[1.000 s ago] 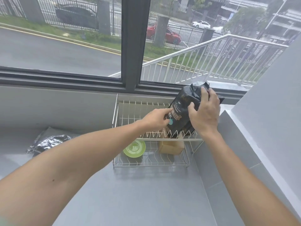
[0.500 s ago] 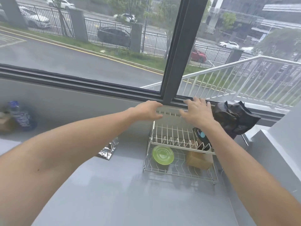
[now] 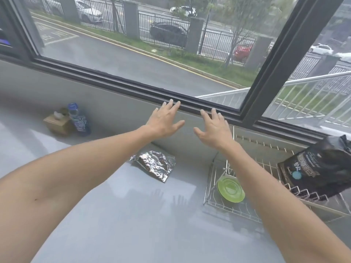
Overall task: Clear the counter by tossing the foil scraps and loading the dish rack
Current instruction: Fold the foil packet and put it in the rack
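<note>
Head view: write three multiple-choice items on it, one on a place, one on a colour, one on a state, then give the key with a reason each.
1. Where is the foil?
A. on the counter, left of the rack
B. in the rack's lower tier
C. in the left hand

2. What colour is the plate in the rack?
A. white
B. green
C. blue

3. How are the two hands?
A. both gripping the black bag
B. one holding the bottle
C. both open and empty

Key:
1 A, the foil lies on the bare grey counter, apart from the rack.
2 B, the plate in the lower tier is lime green.
3 C, the left hand and right hand have spread fingers holding nothing; the black bag sits alone on the upper tier.
</note>
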